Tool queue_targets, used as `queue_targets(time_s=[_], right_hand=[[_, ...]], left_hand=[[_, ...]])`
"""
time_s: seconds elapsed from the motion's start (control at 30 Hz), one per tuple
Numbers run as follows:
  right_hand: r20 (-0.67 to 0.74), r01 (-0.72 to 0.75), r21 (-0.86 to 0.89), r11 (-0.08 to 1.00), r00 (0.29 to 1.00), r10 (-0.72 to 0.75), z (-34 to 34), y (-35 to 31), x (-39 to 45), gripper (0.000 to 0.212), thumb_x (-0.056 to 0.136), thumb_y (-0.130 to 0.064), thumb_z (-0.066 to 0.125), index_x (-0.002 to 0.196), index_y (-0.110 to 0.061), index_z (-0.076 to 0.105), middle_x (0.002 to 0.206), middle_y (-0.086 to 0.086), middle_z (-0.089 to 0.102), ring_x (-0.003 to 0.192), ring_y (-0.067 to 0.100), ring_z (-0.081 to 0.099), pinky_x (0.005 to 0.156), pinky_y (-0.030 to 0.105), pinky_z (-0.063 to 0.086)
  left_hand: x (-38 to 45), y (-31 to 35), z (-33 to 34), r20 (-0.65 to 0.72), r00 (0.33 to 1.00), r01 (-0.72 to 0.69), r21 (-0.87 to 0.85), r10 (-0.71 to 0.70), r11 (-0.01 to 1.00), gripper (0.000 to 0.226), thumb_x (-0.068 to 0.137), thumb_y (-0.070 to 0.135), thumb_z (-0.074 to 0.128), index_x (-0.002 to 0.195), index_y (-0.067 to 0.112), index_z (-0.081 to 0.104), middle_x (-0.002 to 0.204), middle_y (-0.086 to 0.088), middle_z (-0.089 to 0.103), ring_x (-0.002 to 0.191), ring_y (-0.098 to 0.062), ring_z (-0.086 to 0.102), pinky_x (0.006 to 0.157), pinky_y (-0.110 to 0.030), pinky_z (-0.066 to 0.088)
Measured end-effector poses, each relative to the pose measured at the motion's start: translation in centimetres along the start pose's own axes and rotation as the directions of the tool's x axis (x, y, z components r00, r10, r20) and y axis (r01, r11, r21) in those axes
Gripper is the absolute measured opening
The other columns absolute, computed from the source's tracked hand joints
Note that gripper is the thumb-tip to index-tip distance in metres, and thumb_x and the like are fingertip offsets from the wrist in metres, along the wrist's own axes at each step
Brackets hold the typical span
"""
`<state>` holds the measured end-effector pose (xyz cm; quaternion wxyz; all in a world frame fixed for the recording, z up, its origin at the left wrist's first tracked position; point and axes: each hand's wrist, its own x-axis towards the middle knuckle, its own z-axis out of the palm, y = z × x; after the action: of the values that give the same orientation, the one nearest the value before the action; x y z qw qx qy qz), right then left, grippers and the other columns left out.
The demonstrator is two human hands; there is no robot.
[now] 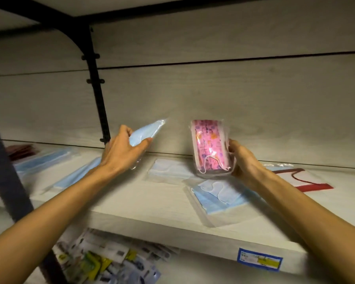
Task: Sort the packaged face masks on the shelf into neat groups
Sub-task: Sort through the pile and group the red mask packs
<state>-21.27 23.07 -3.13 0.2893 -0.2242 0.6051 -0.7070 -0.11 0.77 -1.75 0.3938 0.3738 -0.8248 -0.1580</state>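
Your left hand [121, 149] is grasping a pale blue mask pack [146, 132], thumb and fingers curled round its lower end, and you are holding it above the shelf [131, 203] with its tip pointing to about 2 o'clock; your right hand [244, 160] is gripping a pink patterned mask pack [210, 147] by its right edge, and this pack is standing almost upright, just above the shelf. On the shelf, a blue pack with white ear loops [219, 195] is lying at 6 o'clock from the pink one; a paler pack [168, 171] is lying at 9 o'clock from it; more blue packs [49, 160] are lying far at 9 o'clock; a red-edged pack [303, 179] is lying at 3 o'clock.
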Motion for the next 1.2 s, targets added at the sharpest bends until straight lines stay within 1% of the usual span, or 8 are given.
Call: queue_targets(time_s=[0.13, 0.2, 0.37, 0.53, 0.7, 0.9, 1.07, 1.2], right_hand=[[0.141, -0.061, 0.073, 0.995, 0.989, 0.05, 1.0, 0.6, 0.3, 0.062, 0.094, -0.064, 0.049, 0.116, -0.009, 0.067, 0.104, 0.017, 0.074, 0.084, 0.03, 0.073, 0.072, 0.04, 0.059], [0.185, -0.024, -0.008, 1.0, 0.982, 0.025, 1.3, 0.8, 0.3, 0.055, 0.089, -0.058, 0.063, 0.115, -0.01, 0.068, 0.102, 0.016, 0.076, 0.082, 0.031, 0.073, 0.077, 0.044, 0.06], [0.273, 0.016, -0.095, 0.995, 0.962, 0.011, 2.9, 1.1, -1.0, 0.02, 0.093, -0.009, 0.068, 0.107, 0.003, 0.059, 0.093, 0.024, 0.076, 0.071, 0.03, 0.075, 0.057, 0.035, 0.061], [0.259, 0.099, -0.217, 0.971, 0.965, -0.04, 5.8, 0.8, -2.0, 0.007, 0.094, -0.01, 0.067, 0.097, -0.005, 0.063, 0.081, 0.011, 0.078, 0.068, 0.021, 0.075, 0.053, 0.026, 0.057], [0.232, 0.127, -0.299, 0.946, 0.971, -0.057, 9.4, 1.5, -4.3, 0.013, 0.095, -0.016, 0.067, 0.105, -0.009, 0.064, 0.081, 0.004, 0.079, 0.07, 0.018, 0.076, 0.055, 0.026, 0.057], [0.154, 0.178, -0.289, 0.941, 0.978, -0.138, 14.3, 2.2, -8.0, 0.035, 0.093, -0.012, 0.066, 0.127, -0.005, 0.062, 0.115, 0.013, 0.073, 0.099, 0.031, 0.072, 0.088, 0.045, 0.059], [0.22, 0.289, -0.252, 0.924, 0.946, -0.236, 20.0, 4.3, -12.1, 0.033, 0.094, -0.006, 0.064, 0.126, -0.011, 0.066, 0.113, 0.007, 0.075, 0.096, 0.025, 0.074, 0.079, 0.04, 0.062], [0.27, 0.344, -0.215, 0.914, 0.921, -0.283, 26.4, 6.1, -14.8, 0.028, 0.094, -0.006, 0.063, 0.119, -0.015, 0.07, 0.109, 0.002, 0.077, 0.094, 0.022, 0.075, 0.076, 0.037, 0.062]], left_hand=[[-2.4, -2.3, -2.3, 0.04, 0.993, -0.119, 0.438, 0.112, 0.891, 0.054, 0.088, 0.061, 0.059, 0.111, 0.014, 0.044, 0.107, -0.013, 0.066, 0.092, -0.04, 0.063, 0.07, -0.04, 0.043], [-3.6, -3.6, -2.7, 0.089, 0.995, -0.09, 0.548, 0.049, 0.832, 0.062, 0.09, 0.065, 0.054, 0.121, 0.012, 0.045, 0.115, -0.013, 0.063, 0.098, -0.037, 0.062, 0.081, -0.042, 0.045], [-4.2, -6.6, -3.6, 0.215, 0.93, 0.156, 0.5, -0.297, 0.852, 0.092, 0.082, 0.086, 0.044, 0.135, 0.01, 0.046, 0.133, -0.012, 0.058, 0.115, -0.033, 0.057, 0.101, -0.048, 0.046], [-4.6, -8.7, -4.4, 0.251, 0.907, 0.164, 0.531, -0.34, 0.831, 0.098, 0.082, 0.087, 0.043, 0.147, 0.014, 0.04, 0.146, -0.013, 0.05, 0.129, -0.035, 0.05, 0.107, -0.051, 0.043], [-4.8, -9.7, -5.7, 0.208, 0.952, 0.081, 0.533, -0.223, 0.842, 0.071, 0.093, 0.066, 0.05, 0.143, 0.016, 0.043, 0.139, -0.012, 0.055, 0.122, -0.033, 0.053, 0.1, -0.044, 0.046], [-7.2, -11.3, -9.5, 0.166, 0.983, -0.129, 0.339, 0.075, 0.932, 0.046, 0.102, 0.041, 0.048, 0.14, 0.016, 0.049, 0.142, -0.008, 0.051, 0.125, -0.027, 0.051, 0.104, -0.044, 0.045], [-11.1, -15.3, -16.0, 0.104, 0.92, -0.393, 0.28, 0.379, 0.876, 0.028, 0.098, 0.033, 0.055, 0.124, 0.021, 0.055, 0.127, 0.002, 0.058, 0.106, -0.021, 0.062, 0.084, -0.038, 0.052], [-13.9, -20.1, -21.9, 0.015, 0.935, -0.341, 0.311, 0.354, 0.887, 0.016, 0.096, 0.034, 0.055, 0.111, 0.029, 0.053, 0.106, 0.007, 0.064, 0.083, -0.021, 0.066, 0.065, -0.036, 0.051]])
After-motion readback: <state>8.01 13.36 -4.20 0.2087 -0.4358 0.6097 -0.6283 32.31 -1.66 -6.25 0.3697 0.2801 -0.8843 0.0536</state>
